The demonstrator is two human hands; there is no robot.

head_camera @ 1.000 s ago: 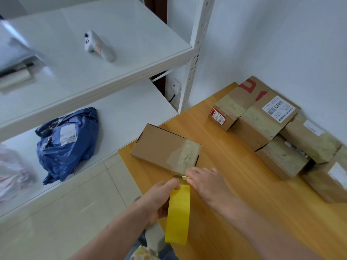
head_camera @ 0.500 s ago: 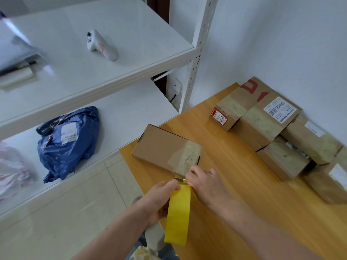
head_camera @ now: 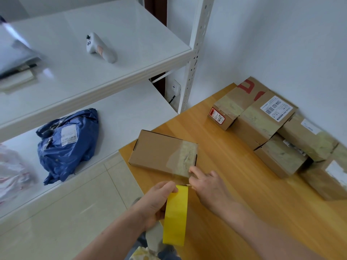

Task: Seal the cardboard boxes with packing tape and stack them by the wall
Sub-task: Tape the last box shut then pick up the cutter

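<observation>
A flat cardboard box (head_camera: pixel 155 152) lies at the left corner of the wooden table (head_camera: pixel 234 184), with clear tape across its right end. My left hand (head_camera: pixel 156 201) grips a yellow roll of packing tape (head_camera: pixel 175 215) just in front of the box. My right hand (head_camera: pixel 207 186) is beside the roll, its fingertips at the box's near right corner, where the tape runs down from the box to the roll. Several taped boxes (head_camera: pixel 262 121) are stacked against the white wall at the right.
A white metal shelf unit (head_camera: pixel 116 68) stands to the left. A grey handheld controller (head_camera: pixel 99 47) lies on its upper shelf and a blue parcel bag (head_camera: pixel 67 143) on the lower one. Pale floor tiles show below the table corner.
My right hand's fingers have slid a little forward to the box's near corner. The tape roll has stayed in my left hand in about the same place.
</observation>
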